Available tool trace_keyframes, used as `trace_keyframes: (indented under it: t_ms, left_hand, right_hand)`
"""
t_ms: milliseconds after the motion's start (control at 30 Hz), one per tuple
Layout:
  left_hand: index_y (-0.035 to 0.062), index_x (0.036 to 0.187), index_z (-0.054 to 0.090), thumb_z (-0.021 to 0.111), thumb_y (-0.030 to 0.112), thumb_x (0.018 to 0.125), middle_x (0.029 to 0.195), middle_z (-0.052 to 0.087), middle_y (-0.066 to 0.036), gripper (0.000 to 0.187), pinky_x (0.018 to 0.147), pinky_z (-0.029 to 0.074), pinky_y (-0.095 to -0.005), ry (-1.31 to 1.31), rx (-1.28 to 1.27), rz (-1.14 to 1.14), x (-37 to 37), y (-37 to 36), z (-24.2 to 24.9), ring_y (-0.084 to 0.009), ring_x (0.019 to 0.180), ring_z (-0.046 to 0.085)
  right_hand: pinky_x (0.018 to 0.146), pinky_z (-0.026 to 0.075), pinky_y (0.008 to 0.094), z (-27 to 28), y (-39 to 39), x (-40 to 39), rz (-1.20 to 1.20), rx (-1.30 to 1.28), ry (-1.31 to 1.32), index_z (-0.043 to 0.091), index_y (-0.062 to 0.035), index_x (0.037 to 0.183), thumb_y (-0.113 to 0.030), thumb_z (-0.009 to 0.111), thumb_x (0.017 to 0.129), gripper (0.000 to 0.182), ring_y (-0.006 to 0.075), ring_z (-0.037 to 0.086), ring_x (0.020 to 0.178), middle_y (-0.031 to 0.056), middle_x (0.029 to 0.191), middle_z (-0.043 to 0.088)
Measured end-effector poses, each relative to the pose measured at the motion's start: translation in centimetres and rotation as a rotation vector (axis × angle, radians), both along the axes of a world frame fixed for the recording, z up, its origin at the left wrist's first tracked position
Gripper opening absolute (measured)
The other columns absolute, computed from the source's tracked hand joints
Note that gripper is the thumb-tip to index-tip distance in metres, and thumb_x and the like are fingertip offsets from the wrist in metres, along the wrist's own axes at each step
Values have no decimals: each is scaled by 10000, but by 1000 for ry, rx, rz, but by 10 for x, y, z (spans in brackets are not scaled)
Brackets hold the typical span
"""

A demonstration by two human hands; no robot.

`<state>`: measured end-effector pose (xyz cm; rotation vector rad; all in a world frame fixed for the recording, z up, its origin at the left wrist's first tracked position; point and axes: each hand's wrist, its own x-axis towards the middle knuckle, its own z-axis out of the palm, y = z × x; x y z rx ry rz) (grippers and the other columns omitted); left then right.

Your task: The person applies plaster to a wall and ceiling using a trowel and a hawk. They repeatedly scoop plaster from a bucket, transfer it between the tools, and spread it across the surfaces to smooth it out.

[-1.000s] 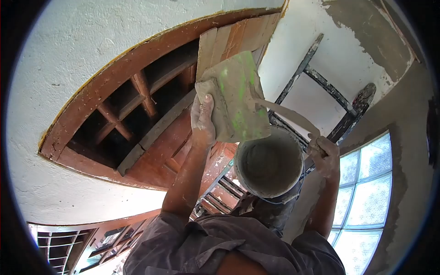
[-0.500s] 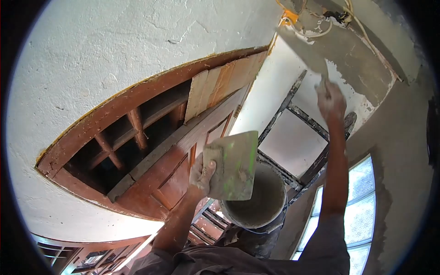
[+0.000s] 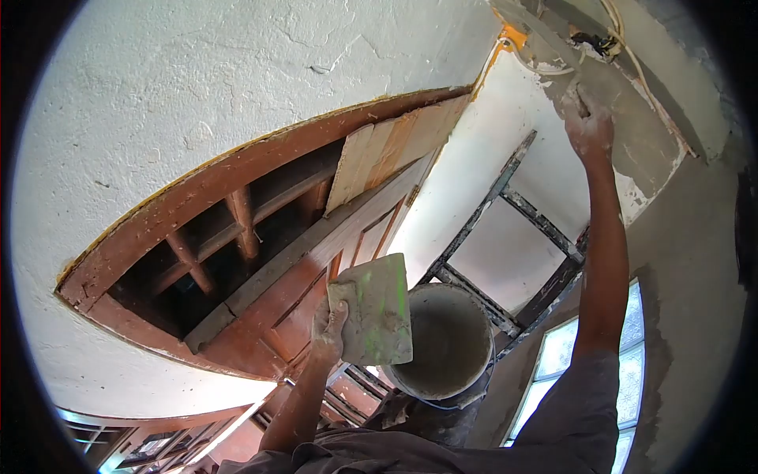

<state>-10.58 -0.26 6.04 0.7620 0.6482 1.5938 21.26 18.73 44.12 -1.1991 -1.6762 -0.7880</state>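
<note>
My left hand (image 3: 328, 325) grips a square green board (image 3: 371, 310) smeared with grey plaster, its thumb on the upper face. Beside the board sits a round bucket (image 3: 442, 340) with grey material inside, partly behind the board's edge. Raised at the upper right, my right hand (image 3: 586, 118) is closed round the handle of a trowel (image 3: 545, 31). The long trowel blade lies against or close to the grey patch of wall (image 3: 632, 118); which of the two I cannot tell.
A spattered ladder (image 3: 541, 217) leans behind the bucket. Loose cables (image 3: 629, 59) hang from the wall near an orange box (image 3: 515, 35). To the left is a brown wooden frame (image 3: 197, 170) with open panes and boards. A glass-block window (image 3: 632, 371) is at lower right.
My right hand and the trowel have moved up towards the cables. My left hand and the board have shifted left and slightly down, uncovering more of the bucket.
</note>
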Motion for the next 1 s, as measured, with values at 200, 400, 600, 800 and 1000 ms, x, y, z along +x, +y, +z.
trace_keyframes:
  t_ms: [200, 400, 600, 800, 1000]
  left_hand:
    - [-15, 1316, 479, 557, 344, 982, 1176, 601, -86, 497, 907, 470, -305, 64, -8, -19, 10, 1, -2, -163, 1037, 577]
    - [-9, 1321, 478, 548, 339, 986, 1179, 600, -92, 488, 899, 480, -310, 63, 1, -36, 8, -2, -9, -168, 1039, 581]
    - [-4, 1315, 483, 554, 330, 982, 1176, 603, -90, 477, 885, 504, -314, -7, -57, -87, 10, 0, -10, -171, 1044, 591]
    - [26, 1372, 433, 495, 401, 984, 1261, 576, -142, 543, 959, 493, -416, -378, -159, -329, 13, 8, 11, -265, 1133, 587]
    - [28, 1398, 409, 505, 365, 969, 1315, 545, -156, 555, 1006, 462, -451, -323, -191, -534, -5, 20, 23, -304, 1164, 571]
  right_hand:
    - [915, 486, 444, 7, 44, 7, -395, -252, -100, 630, -95, 1215, -363, 593, 853, 453, 380, 625, 1054, 172, 1153, 657]
    - [935, 481, 449, 24, 31, -2, -308, -124, -95, 631, -100, 1221, -355, 580, 854, 449, 371, 606, 1095, 168, 1206, 633]
    - [912, 491, 434, 7, -21, -14, -161, 13, -81, 665, -76, 1144, -348, 581, 873, 394, 390, 621, 1055, 175, 1158, 654]
    - [561, 361, 250, -86, -124, -16, 182, -524, 213, 645, 9, 884, -239, 597, 903, 254, 71, 427, 644, -17, 673, 478]
    - [621, 541, 322, -236, -196, -3, 1080, -1638, 913, 648, 49, 1077, -317, 606, 917, 401, 188, 643, 683, 106, 817, 666]
